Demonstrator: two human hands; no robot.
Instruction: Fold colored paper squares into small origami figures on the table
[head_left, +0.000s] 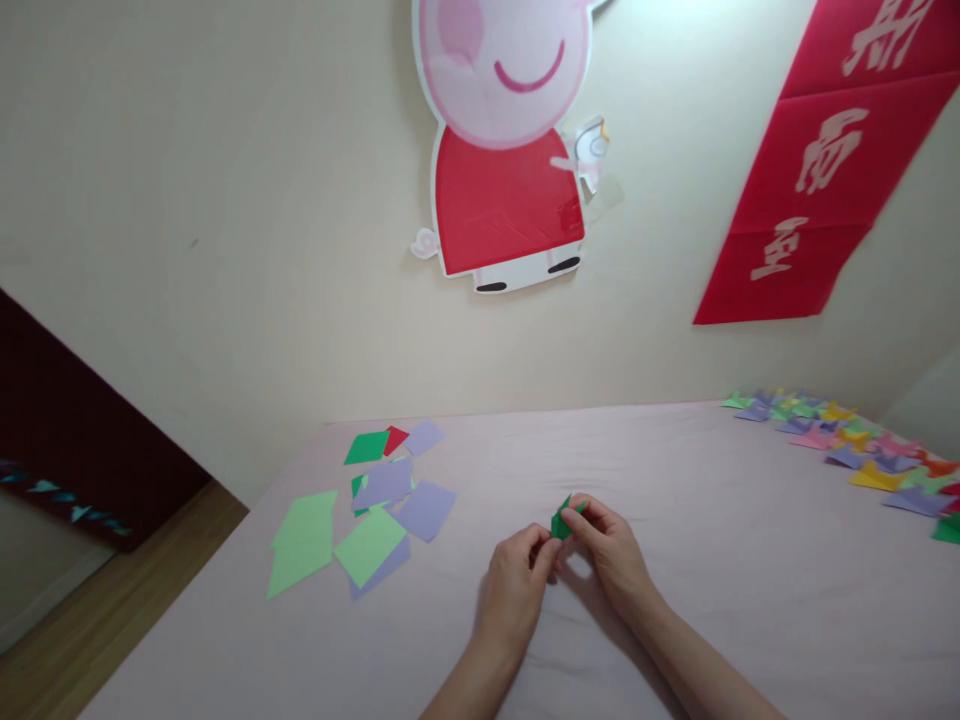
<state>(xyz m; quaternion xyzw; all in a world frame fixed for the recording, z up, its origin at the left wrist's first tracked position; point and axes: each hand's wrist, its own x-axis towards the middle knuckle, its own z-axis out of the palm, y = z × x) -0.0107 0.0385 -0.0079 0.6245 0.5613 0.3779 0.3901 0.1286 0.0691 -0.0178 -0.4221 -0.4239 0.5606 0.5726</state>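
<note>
A small folded piece of dark green paper (561, 525) is held up over the pale pink cloth (510, 460), near the middle of the surface. My left hand (519, 575) pinches its lower left side between thumb and fingers. On the upper right side, my right hand (609, 545) grips it, with the thumb in front. The fingers cover part of the paper, so its full folded shape is hidden.
Loose squares of paper lie to the left: light green (304, 540), purple (426, 510), dark green (367, 447) and red (395, 440). Several colourful folded paper pieces (877, 477) stand along the right edge. Behind is a wall with a cartoon pig cutout (510, 205) and a red banner (810, 190).
</note>
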